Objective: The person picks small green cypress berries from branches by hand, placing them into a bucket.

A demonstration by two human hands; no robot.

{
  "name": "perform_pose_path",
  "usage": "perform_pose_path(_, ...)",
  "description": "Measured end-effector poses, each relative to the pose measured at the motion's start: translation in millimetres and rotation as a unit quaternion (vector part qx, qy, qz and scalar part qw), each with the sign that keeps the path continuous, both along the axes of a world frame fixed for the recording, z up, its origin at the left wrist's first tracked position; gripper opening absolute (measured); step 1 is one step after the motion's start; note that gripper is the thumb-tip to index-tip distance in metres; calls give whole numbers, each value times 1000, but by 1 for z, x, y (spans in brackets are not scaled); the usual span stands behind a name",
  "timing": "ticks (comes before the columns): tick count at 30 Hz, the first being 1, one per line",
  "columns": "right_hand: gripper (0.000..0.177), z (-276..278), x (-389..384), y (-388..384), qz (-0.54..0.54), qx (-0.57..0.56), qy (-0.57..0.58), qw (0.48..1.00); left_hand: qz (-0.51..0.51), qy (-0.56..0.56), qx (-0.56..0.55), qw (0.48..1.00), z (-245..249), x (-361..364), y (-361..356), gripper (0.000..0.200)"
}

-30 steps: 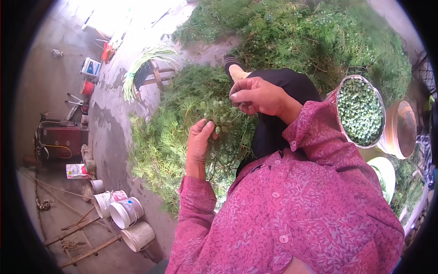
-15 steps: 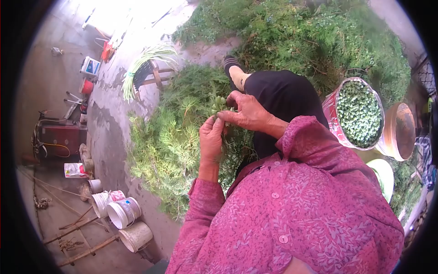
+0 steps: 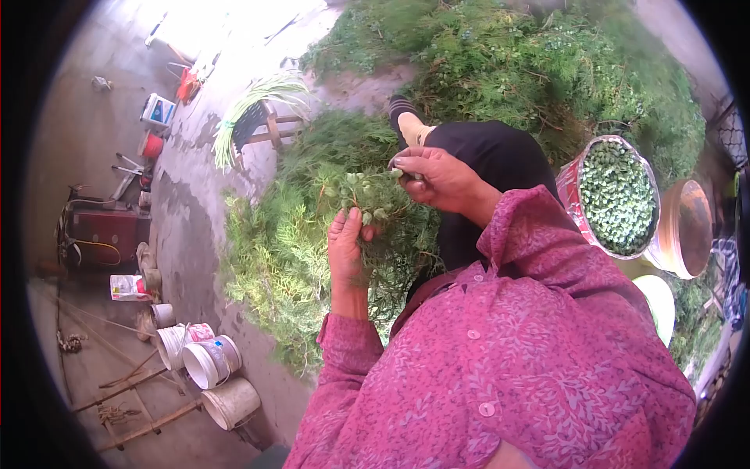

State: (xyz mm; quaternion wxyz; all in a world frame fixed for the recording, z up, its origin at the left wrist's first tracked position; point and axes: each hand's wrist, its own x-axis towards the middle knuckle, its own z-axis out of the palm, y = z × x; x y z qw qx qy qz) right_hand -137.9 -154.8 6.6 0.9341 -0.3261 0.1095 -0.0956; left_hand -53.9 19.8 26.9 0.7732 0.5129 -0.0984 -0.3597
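My left hand (image 3: 349,244) has thumb and fingers closed on a green conifer sprig (image 3: 361,191) that bears several small round cones. To its upper right, my right hand (image 3: 444,180) is pinched around a small green cone (image 3: 397,173), close to the sprig's tip. Beneath both hands spreads a heap of cut conifer branches (image 3: 273,270). Right of my knee stands a red-and-white bucket (image 3: 573,192) filled with picked green cones (image 3: 617,195).
A larger conifer pile (image 3: 547,70) lies beyond my foot. Long green stalks (image 3: 234,125) rest on a small stool (image 3: 273,127) at upper left. White buckets (image 3: 212,363) sit at lower left, near a wooden ladder-like frame (image 3: 152,426). An orange-brown tub (image 3: 687,227) stands at right.
My hands have moved apart: the right drew up and to the right with a cone, the left shifted slightly down and left. More of the sprig now shows between them.
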Motion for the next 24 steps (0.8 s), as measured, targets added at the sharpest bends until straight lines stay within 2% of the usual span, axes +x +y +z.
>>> perform_pose_path(1, 19, 2, -1, 2, 70, 108, -61, 990, 2, -1, -1, 1000, -2, 2, 2, 6)
perform_pose_path(3, 22, 12, -7, 10, 82, 147, -31, 985, -24, 21, -64, 997, -9, 5, 3, 7)
perform_pose_path(5, 25, 15, -10, 15, 92, 187, 0, 978, -28, 28, -56, 998, -6, 2, 4, 8)
perform_pose_path(8, 25, 8, -10, 18, 114, 98, 71, 986, -30, 37, -46, 998, -4, -1, 4, 9)
perform_pose_path(9, 25, 4, -8, 18, 115, 97, 71, 986, -27, 37, -46, 998, -3, -1, 4, 9)
perform_pose_path(11, 22, 0, -6, 18, 117, -1, 67, 991, -38, 17, -23, 999, 2, -3, 2, 9)
perform_pose_path(15, 24, 8, -8, 20, 88, -47, 56, 993, -56, -3, 23, 998, -1, -7, -2, 8)
perform_pose_path(17, 23, 7, -8, 18, 76, -121, 54, 988, -53, -4, 25, 998, -2, -8, -3, 8)
perform_pose_path(20, 24, 3, -7, 21, 90, -168, 72, 979, -42, -18, 43, 998, -5, -6, -5, 8)
perform_pose_path(24, 25, 5, -9, 19, 69, -159, 55, 983, -50, -33, 53, 997, 4, -11, -11, 8)
